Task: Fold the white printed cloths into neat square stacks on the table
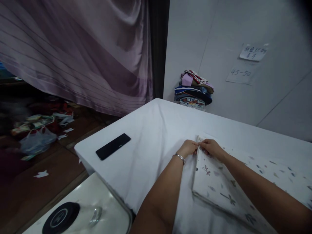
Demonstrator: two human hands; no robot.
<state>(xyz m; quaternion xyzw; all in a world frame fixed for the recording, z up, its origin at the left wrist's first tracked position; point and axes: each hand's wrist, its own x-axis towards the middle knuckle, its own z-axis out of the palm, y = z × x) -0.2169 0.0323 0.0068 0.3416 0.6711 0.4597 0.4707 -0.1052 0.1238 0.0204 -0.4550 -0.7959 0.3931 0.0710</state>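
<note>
A white cloth printed with leaves and small figures lies folded on the white-covered table at the right. My left hand, with a silver bracelet at its wrist, pinches the cloth's far left corner. Right beside it, my right hand grips the same edge, its fingertips close to the left ones. More of the printed cloth spreads to the right, beyond and partly behind my right forearm. What the fingertips do under the fabric is hidden.
A black phone lies on the white table cover. Folded clothes are stacked by the wall at the back. At lower left, a pale surface bears a round black object. A purple curtain hangs behind, near floor bags.
</note>
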